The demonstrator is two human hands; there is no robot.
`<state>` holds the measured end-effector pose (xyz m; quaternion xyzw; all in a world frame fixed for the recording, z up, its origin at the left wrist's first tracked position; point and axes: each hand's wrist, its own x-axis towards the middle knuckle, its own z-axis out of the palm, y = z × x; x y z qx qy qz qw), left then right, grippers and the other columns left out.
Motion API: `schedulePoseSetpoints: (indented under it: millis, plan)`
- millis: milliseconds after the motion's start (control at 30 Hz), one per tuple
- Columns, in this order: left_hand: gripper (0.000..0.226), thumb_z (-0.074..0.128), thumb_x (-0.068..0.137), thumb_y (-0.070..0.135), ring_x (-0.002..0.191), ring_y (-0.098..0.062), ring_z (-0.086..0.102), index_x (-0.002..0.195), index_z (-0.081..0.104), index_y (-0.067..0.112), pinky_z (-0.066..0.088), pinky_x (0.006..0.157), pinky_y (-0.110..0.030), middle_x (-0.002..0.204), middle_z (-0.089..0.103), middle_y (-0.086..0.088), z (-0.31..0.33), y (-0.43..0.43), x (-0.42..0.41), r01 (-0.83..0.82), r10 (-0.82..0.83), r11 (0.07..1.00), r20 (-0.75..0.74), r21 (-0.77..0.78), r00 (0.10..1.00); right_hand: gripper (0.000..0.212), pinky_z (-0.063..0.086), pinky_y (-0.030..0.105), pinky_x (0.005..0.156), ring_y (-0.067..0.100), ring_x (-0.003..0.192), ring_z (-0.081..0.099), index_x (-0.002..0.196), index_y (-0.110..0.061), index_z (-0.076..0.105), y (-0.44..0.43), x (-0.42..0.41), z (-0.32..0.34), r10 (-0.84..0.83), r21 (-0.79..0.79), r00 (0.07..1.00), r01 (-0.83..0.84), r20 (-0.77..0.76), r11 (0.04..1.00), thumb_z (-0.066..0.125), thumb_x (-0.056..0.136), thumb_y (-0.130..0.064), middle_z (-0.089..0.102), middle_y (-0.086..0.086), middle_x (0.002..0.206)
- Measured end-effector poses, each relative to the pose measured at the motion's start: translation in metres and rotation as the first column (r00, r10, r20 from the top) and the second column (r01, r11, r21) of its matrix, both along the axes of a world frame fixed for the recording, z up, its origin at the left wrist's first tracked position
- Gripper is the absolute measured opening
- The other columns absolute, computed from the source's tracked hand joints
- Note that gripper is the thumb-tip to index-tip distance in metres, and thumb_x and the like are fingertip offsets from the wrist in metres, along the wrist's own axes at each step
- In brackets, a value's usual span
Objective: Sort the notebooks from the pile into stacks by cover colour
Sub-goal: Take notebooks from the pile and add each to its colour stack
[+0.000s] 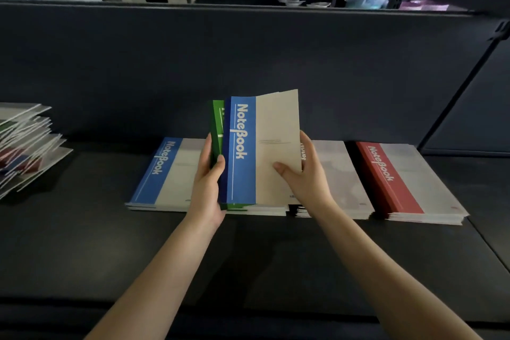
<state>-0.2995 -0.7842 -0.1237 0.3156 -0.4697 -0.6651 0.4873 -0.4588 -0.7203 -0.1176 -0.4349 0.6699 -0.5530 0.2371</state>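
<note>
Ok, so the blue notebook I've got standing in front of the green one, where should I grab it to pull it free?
Pinch the blue notebook by its cream outer edge, coming from the right, thumb on the cover and fingers behind, as the right hand does. That long edge stands free, while the spine side overlaps the green notebook that the left hand grips.

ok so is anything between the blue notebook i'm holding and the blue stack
Only the left hand, gripping the green notebook, sits between the blue notebook in the right hand and the blue stack. Nothing lies on that stack's visible top.
</note>
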Motion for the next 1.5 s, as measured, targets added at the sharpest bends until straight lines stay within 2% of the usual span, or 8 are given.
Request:
schedulePoseSetpoints:
  millis: [167,333,633,900,1067,1233,1400,1500]
  plan:
    - [0.046,0.041,0.102,0.017,0.109,-0.008,0.06,0.142,0.038,0.04,0.053,0.075,-0.032,0.129,0.057,0.012,0.001,-0.028,0.052,-0.12,0.12,0.993,0.005,-0.009,0.993,0.065,0.053,0.024,0.072,0.009,0.1,0.055,0.142,-0.035,0.026,-0.034,0.045,-0.001,-0.011,-0.027,0.999,0.012,0.047,1.0,0.062,0.091,-0.015,0.052,-0.017,0.112]
    - [0.05,0.039,0.102,0.008,0.111,-0.007,0.06,0.141,0.039,0.039,0.049,0.095,-0.039,0.13,0.058,0.012,0.001,-0.057,0.123,-0.197,0.205,0.976,0.092,-0.087,0.974,0.067,0.053,0.032,0.082,0.013,0.105,0.055,0.143,-0.036,0.024,-0.062,0.084,-0.003,0.001,0.009,0.999,-0.002,0.037,1.0,0.061,0.092,-0.013,0.056,-0.007,0.123]
    - [0.054,0.035,0.103,0.004,0.115,-0.012,0.058,0.135,0.044,0.046,0.048,0.094,-0.042,0.129,0.058,0.01,0.0,-0.092,0.249,-0.4,0.414,0.908,0.135,-0.124,0.9,0.069,0.042,0.014,0.063,0.009,0.091,0.05,0.149,-0.026,0.023,-0.094,0.135,-0.021,-0.006,0.147,0.996,0.02,-0.09,0.989,0.059,0.092,-0.012,0.049,-0.006,0.129]
    - [0.056,0.037,0.102,0.005,0.118,-0.014,0.058,0.141,0.04,0.044,0.048,0.094,-0.044,0.134,0.056,0.007,-0.015,-0.093,0.272,-0.34,0.347,0.938,0.137,-0.069,0.928,0.069,0.041,0.025,0.067,0.017,0.077,0.052,0.152,-0.016,0.019,-0.111,0.163,-0.033,-0.005,0.305,0.984,0.061,-0.18,0.95,0.052,0.093,-0.004,0.059,0.013,0.122]
    - [0.053,0.041,0.101,0.006,0.115,-0.013,0.06,0.131,0.045,0.05,0.048,0.096,-0.045,0.131,0.058,0.007,-0.025,-0.09,0.268,-0.301,0.303,0.953,0.147,-0.032,0.942,0.064,0.036,0.029,0.101,0.026,0.13,0.041,0.152,-0.015,0.02,-0.112,0.174,-0.043,0.031,0.331,0.955,0.071,-0.295,0.941,0.047,0.096,-0.002,0.03,0.012,0.152]
    - [0.054,0.041,0.101,0.004,0.112,-0.008,0.061,0.145,0.036,0.034,0.05,0.091,-0.035,0.131,0.058,0.007,-0.031,-0.092,0.259,-0.255,0.259,0.966,0.144,-0.05,0.955,0.056,0.032,0.027,0.105,0.025,0.139,0.031,0.149,-0.014,0.029,-0.11,0.178,-0.047,0.028,0.328,0.937,0.093,-0.347,0.94,0.048,0.097,-0.006,0.01,0.007,0.159]
    - [0.053,0.044,0.1,0.007,0.106,-0.003,0.063,0.143,0.037,0.037,0.052,0.087,-0.033,0.121,0.061,0.017,-0.025,-0.091,0.242,-0.203,0.208,0.978,0.158,-0.05,0.965,0.047,0.035,0.025,0.103,0.02,0.133,0.04,0.144,-0.015,0.04,-0.103,0.183,-0.036,-0.072,0.119,0.932,0.121,-0.354,0.985,0.051,0.098,-0.015,0.036,0.003,0.149]
    - [0.053,0.044,0.1,0.006,0.106,-0.001,0.062,0.143,0.037,0.036,0.051,0.087,-0.031,0.122,0.058,0.019,-0.022,-0.092,0.224,-0.156,0.168,0.984,0.166,-0.08,0.972,0.049,0.044,0.024,0.093,0.012,0.116,0.055,0.145,-0.022,0.036,-0.092,0.186,-0.021,0.02,0.063,0.999,-0.018,-0.031,0.998,0.048,0.099,-0.032,0.057,-0.002,0.127]
